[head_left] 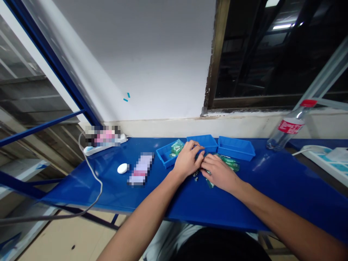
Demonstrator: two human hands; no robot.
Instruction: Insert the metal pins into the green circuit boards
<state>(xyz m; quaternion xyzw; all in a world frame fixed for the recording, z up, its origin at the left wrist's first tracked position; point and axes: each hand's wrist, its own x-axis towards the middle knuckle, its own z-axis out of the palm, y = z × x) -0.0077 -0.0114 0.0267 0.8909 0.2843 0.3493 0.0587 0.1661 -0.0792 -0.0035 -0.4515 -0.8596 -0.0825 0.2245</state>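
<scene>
My left hand [188,158] and my right hand [219,170] are close together over the table, fingertips almost touching. The fingers of both are bent and drawn together; whatever is between them is hidden. Under them lie small metal parts [196,178], too small to name. A piece of green clear plastic [210,183] shows below my right hand. More green plastic bags [231,163] lie just beyond that hand. To the left of my left hand, a green plastic bag with small pieces [177,148] rests in a blue tray [164,160].
Two more blue trays [208,139] [236,148] stand along the wall. A clear bottle with a red cap [288,127] is at the back right. On the left are a white oval object [123,168], a blurred-out flat item [141,169], a power strip [119,140] and a grey cable [95,177].
</scene>
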